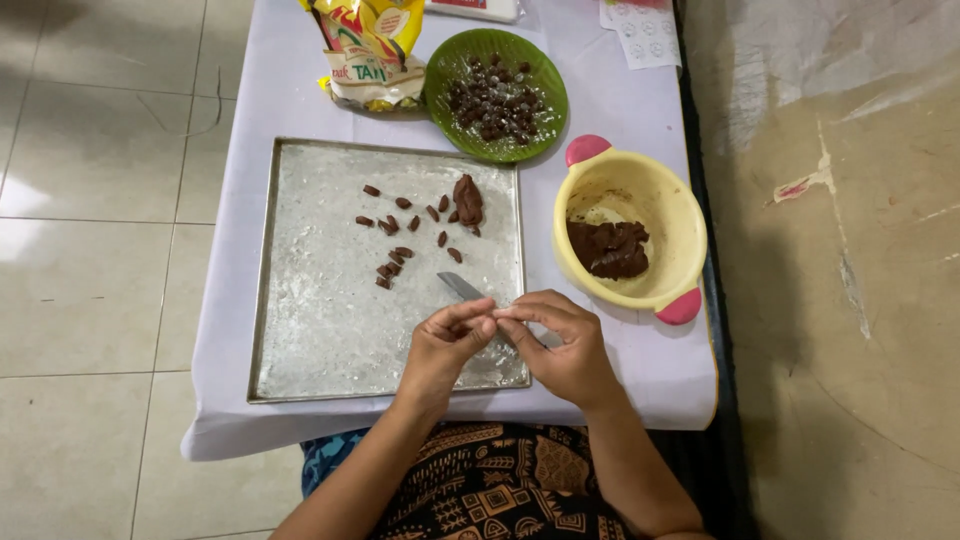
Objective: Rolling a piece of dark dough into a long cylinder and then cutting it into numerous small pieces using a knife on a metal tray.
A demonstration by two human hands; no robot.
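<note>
Done: about a dozen small brown dough pieces (400,235) lie in the upper middle of the metal tray (300,330) | Hands: left hand (445,345) and right hand (562,345) meet fingertip to fingertip at centre bottom, pinching something tiny — I cannot tell what | Left: dough lump (467,200) on tray, more dough (608,248) in the yellow bowl (670,215) at right — a good part remains.

Small brown dough pieces (400,232) (scattered) lie on the floured tray (320,320).

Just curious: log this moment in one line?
left hand, right hand: fingertips pinched together | over tray | knife beneath | dough bowl right
</note>
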